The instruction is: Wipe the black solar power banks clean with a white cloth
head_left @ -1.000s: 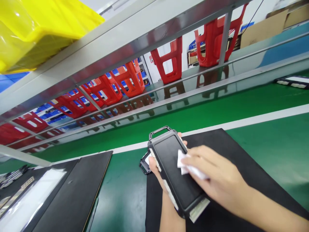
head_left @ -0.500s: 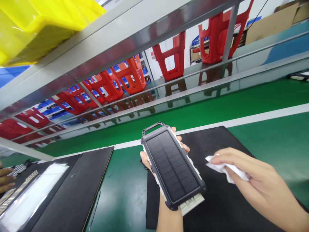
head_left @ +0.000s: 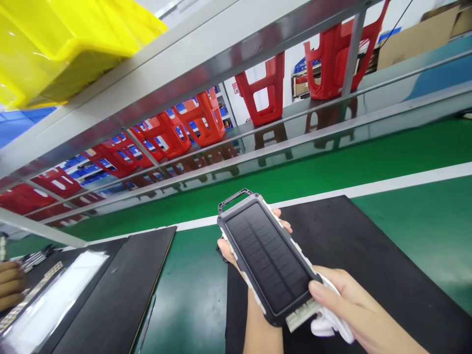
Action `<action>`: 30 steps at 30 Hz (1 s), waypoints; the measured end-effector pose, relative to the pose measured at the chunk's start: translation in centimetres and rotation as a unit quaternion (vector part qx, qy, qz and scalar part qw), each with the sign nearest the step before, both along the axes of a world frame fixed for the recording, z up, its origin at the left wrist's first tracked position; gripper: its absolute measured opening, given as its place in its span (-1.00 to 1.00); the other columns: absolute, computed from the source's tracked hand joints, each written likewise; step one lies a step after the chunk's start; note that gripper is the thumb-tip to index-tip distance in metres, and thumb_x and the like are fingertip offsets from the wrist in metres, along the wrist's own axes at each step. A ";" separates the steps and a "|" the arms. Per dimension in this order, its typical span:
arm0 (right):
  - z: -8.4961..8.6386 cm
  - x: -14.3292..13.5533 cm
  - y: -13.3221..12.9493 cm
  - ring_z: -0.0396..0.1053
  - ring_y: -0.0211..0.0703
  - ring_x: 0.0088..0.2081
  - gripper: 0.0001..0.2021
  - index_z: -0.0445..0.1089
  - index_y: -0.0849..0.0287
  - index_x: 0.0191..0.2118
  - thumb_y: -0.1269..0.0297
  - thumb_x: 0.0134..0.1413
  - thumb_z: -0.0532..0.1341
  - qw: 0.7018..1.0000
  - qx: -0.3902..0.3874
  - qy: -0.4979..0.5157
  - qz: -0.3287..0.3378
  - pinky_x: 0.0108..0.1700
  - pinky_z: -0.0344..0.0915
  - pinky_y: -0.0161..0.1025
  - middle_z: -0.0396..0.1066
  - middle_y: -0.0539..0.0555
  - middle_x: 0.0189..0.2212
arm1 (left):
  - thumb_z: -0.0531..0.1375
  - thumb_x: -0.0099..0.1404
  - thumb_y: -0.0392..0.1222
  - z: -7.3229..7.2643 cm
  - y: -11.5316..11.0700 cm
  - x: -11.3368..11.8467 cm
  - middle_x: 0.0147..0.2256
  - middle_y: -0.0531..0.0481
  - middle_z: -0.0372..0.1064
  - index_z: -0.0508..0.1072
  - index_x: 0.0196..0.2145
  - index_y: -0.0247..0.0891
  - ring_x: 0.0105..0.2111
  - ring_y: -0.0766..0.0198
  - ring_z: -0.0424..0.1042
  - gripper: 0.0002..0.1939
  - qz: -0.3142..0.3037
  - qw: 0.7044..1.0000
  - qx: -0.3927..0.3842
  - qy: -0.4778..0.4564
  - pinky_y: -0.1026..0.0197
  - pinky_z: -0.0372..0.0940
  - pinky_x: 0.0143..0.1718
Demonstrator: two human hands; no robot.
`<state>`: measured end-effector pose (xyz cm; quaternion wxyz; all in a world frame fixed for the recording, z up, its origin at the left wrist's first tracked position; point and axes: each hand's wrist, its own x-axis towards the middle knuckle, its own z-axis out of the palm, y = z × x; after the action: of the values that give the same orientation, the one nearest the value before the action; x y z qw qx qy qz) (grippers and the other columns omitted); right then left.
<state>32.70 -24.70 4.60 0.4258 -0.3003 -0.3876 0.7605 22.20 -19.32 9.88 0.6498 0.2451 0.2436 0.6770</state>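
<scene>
A black and white device with a solar panel (head_left: 267,255) is tilted above the black mat (head_left: 332,236). My left hand (head_left: 230,253) is wrapped round it from beneath, thumb on the left edge and fingertips on the right. A black carry loop (head_left: 236,196) sticks out at its top end, and a pale flap (head_left: 303,314) hangs open at the bottom end. My right hand (head_left: 344,300) pinches the lower right corner of the device, with a crumpled white cloth (head_left: 328,324) held in the same hand against that corner.
At the left lie a dark board (head_left: 118,290) and a clear plastic sheet (head_left: 55,305); another person's hand (head_left: 10,285) is at the far left edge. A metal shelf beam (head_left: 177,64) with a yellow bin (head_left: 73,44) crosses above. Red stools (head_left: 263,93) stand beyond.
My right hand has moved left with the cloth and now touches the device's lower right corner. The device has shifted slightly right and down in view.
</scene>
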 end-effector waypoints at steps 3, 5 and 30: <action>0.1 0.1 0.2 0.19 -0.25 -0.47 -0.50 0.45 0.24 -0.18 -0.14 -0.02 0.27 0.999 -0.018 -0.005 -0.033 -0.46 0.25 -0.36 0.29 0.04 -0.49 | -0.40 -0.01 0.57 -0.6 0.0 -0.4 -0.45 -0.15 0.44 0.56 -0.30 -0.27 -0.55 0.28 0.28 0.04 -0.044 0.999 0.017 0.006 0.25 0.26 -0.58; 0.0 0.3 0.3 0.19 -0.25 -0.49 -0.51 0.44 0.25 -0.17 -0.13 0.01 0.25 0.999 0.001 -0.011 -0.041 -0.48 0.23 -0.35 0.28 0.04 -0.51 | -0.36 -0.06 0.61 -0.9 0.0 -0.5 -0.36 -0.17 0.47 0.53 -0.20 -0.32 -0.50 0.29 0.36 0.09 -0.078 0.997 0.022 -0.010 0.28 0.32 -0.51; 0.2 1.2 0.8 0.34 -0.22 -0.49 -0.78 0.27 0.25 -0.09 0.22 0.26 0.13 0.643 0.574 -0.391 -0.324 -0.44 0.30 -0.34 0.35 0.06 -0.44 | 0.03 0.09 0.40 -0.9 -0.6 0.6 -0.03 -0.06 0.38 0.46 -0.09 -0.11 -0.11 0.16 0.39 -0.35 0.050 0.998 -0.006 0.029 0.21 0.40 -0.22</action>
<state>33.87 -23.87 4.81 0.5410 -0.3715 -0.7544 0.0111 22.84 -19.95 8.98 0.6095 0.2479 0.2783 0.6997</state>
